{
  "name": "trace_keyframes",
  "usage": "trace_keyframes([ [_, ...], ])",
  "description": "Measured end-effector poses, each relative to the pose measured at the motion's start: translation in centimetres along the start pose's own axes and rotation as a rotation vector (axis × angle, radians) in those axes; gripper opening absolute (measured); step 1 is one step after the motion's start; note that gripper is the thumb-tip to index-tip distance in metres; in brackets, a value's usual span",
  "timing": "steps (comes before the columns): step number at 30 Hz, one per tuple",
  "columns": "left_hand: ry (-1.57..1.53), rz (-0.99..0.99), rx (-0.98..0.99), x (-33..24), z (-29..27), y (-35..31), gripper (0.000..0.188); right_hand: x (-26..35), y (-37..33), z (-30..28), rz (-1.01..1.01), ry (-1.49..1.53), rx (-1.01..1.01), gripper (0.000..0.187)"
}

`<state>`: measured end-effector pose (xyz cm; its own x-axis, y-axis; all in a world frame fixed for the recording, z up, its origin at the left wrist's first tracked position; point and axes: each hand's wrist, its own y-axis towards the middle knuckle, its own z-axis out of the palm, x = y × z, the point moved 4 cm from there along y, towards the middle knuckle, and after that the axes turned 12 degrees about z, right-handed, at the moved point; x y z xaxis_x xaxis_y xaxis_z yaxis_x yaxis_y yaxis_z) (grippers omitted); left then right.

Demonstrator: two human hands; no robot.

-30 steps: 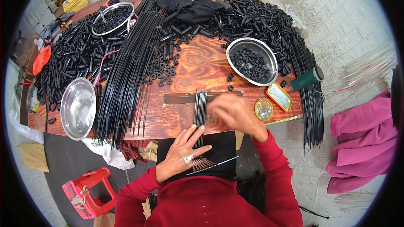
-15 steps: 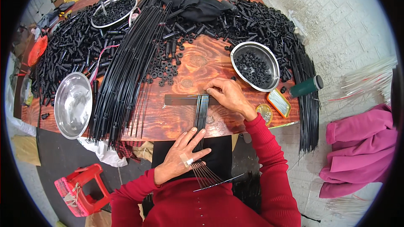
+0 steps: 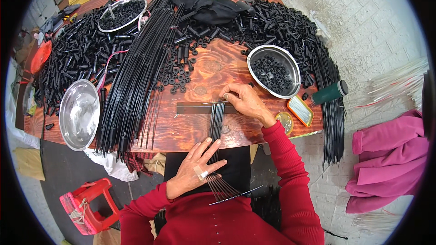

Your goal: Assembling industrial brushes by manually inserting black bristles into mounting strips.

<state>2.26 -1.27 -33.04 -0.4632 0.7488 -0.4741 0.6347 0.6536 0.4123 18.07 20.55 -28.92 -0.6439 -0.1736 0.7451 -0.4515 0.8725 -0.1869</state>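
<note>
A flat row of thin black rods (image 3: 217, 120) runs from the table down over my lap, side by side. My left hand (image 3: 193, 165), a light patch of tape on it, lies over the rods at the table's near edge, fingers spread and thumb out. At their far end, my right hand (image 3: 243, 102) is closed in a pinch on a thin crosswise rod (image 3: 208, 103); its fingertips partly hide the spot. Beneath that end lies a dark flat bar (image 3: 190, 108). Toward my lap the rods fan out to another cross rod (image 3: 236, 195).
Long black rods (image 3: 136, 72) lie bundled at left, beside an empty steel bowl (image 3: 68, 122). Black tubular parts (image 3: 272, 18) heap the table's back. At right stand a steel bowl of small black rings (image 3: 295, 81), a green bottle (image 3: 327, 93) and an orange-rimmed tray (image 3: 311, 120).
Almost nothing differs. My right hand and the far end of the rods have shifted very slightly left; the whole view has moved a little too.
</note>
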Motion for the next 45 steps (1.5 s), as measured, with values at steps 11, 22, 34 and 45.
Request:
trace_keyframes([
  [11,0.012,-0.008,0.014,0.1,0.3,-0.2,0.052,-1.7,0.7,1.0,0.107,0.237,0.068,0.017],
  [22,0.011,-0.015,0.03,0.2,0.3,-0.2,0.053,-2.5,1.4,1.1,0.251,0.385,0.113,0.013],
  [34,0.011,-0.014,0.016,0.1,0.4,-0.2,0.053,-1.8,1.8,1.0,0.245,0.167,0.049,0.011],
  [45,0.014,-0.02,0.026,-0.2,0.2,-0.2,0.054,-2.0,1.2,1.0,0.239,0.32,0.036,0.014],
])
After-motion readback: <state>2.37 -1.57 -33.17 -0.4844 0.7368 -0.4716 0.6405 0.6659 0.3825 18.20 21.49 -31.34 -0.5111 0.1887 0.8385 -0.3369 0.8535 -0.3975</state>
